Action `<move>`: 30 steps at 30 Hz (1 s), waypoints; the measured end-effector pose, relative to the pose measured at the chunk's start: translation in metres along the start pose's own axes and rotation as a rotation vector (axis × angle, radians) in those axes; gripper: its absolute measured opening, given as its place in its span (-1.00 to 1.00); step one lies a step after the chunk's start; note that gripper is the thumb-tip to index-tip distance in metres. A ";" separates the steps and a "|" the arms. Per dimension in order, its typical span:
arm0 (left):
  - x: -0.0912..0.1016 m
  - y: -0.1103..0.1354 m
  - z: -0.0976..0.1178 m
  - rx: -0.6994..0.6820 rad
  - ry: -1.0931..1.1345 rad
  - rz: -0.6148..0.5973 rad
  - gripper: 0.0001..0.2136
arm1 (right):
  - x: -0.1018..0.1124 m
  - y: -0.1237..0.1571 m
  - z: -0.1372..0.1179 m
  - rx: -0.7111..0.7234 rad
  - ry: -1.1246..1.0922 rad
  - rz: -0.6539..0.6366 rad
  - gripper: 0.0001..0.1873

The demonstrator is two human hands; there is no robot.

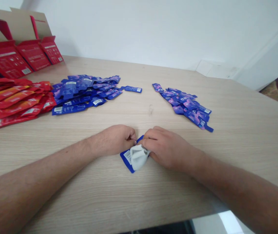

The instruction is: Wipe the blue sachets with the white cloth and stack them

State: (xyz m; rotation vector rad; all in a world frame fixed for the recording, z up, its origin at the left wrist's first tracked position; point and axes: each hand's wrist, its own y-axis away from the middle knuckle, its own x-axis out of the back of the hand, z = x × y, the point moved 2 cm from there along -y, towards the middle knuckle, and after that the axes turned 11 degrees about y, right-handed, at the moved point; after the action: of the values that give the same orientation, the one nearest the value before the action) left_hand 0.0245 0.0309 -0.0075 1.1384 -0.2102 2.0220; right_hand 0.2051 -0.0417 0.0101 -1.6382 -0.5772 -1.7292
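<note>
In front of me a blue sachet [127, 159] with a barcode label lies on the table. My left hand [115, 139] is closed at its upper left edge, thumb and finger pinched there. A crumpled white cloth [139, 158] sticks out from under the curled fingers of my right hand [169, 148], over the sachet's middle. The fingers of that hand hide the sachet's upper right part. Beyond my right hand lies a pile of blue-purple sachets [185, 102]; a larger pile of blue sachets [80, 89] is beyond the left.
Red-orange packets [14, 102] are stacked at the left. Behind them stand open red cardboard boxes [33, 55] with raised flaps. A single blue sachet [133, 89] lies between the two blue piles. A white wall [141, 32] borders the wooden table [92, 201] at the back.
</note>
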 end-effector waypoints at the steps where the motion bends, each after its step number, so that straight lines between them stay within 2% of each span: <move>1: 0.000 0.000 0.000 -0.007 0.005 -0.007 -0.81 | 0.000 0.000 -0.002 0.038 -0.011 -0.007 -0.83; 4: 0.000 0.000 -0.001 -0.021 0.017 -0.014 -0.82 | 0.001 0.002 -0.002 0.071 -0.034 -0.046 -0.83; 9: -0.001 0.000 -0.002 0.005 0.011 0.006 -0.81 | -0.002 0.001 0.005 -0.081 0.018 -0.020 -0.85; 12: -0.001 0.000 -0.001 0.001 0.008 -0.004 -0.81 | -0.001 0.000 -0.003 0.009 -0.010 0.002 -0.83; 15: -0.001 0.000 -0.001 -0.008 0.004 -0.010 -0.81 | 0.000 0.002 -0.006 0.080 -0.036 -0.034 -0.82; 20: -0.001 -0.001 -0.001 -0.002 -0.002 0.011 -0.81 | -0.001 0.001 0.004 -0.063 0.029 -0.022 -0.85; 26: 0.001 0.000 0.002 -0.007 0.005 -0.012 -0.81 | 0.001 0.003 -0.004 0.082 -0.014 -0.039 -0.85; 30: 0.000 0.000 0.001 0.006 0.002 -0.003 -0.81 | 0.000 0.002 0.004 -0.032 0.020 -0.038 -0.88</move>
State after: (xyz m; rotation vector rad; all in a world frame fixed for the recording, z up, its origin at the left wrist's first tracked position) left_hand 0.0250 0.0304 -0.0066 1.1393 -0.2011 2.0221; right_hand 0.2092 -0.0401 0.0108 -1.6397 -0.5768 -1.7892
